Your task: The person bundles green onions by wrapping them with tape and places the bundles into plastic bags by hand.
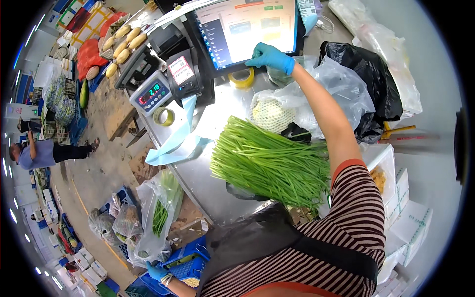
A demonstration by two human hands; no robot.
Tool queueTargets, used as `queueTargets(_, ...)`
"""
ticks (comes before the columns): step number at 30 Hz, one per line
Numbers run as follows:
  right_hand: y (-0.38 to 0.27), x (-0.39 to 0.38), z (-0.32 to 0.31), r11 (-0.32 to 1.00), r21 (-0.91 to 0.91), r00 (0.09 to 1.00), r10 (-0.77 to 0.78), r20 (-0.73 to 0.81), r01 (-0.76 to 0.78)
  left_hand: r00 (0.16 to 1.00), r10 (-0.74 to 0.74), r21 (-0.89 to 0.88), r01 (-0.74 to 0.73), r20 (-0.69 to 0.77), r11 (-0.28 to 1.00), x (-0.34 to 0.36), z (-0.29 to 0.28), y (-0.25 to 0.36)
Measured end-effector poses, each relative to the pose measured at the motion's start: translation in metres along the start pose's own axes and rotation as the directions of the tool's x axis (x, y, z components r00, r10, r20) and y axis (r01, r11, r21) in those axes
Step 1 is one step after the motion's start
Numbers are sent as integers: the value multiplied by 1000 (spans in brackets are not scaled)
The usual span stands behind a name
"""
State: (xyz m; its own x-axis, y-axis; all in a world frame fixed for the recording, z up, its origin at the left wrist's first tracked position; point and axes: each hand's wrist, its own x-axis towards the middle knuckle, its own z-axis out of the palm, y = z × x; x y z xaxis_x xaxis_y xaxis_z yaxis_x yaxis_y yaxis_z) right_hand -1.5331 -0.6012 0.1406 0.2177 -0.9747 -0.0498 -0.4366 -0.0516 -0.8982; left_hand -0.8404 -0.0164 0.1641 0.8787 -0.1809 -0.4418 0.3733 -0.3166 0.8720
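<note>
My right hand, in a blue glove, is raised to the lower edge of a lit screen. One finger points at the screen with the others bent, and nothing shows in the hand. Beneath my right arm a big bundle of long green leaf stalks lies on the metal counter. Low at the left, my left hand, also gloved, is beside the end of a clear plastic bag of greens and a blue basket. Its fingers are small and partly hidden, so its grip is unclear.
A scale with lit digits stands left of the screen, near tape rolls and a light-blue strip. A netted pale vegetable and plastic bags lie right. White boxes are stacked beyond. A person stands far left.
</note>
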Motion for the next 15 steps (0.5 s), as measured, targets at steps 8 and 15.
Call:
queueTargets(8, -5, 60, -27, 988, -58, 989, -144, -29, 142, 998, -31, -61, 34, 62, 998, -18, 31, -2)
queueTargets(15, -15, 41, -26, 991, 49, 990, -124, 66, 121, 997, 12, -26, -9, 82, 1000, -42, 56, 0)
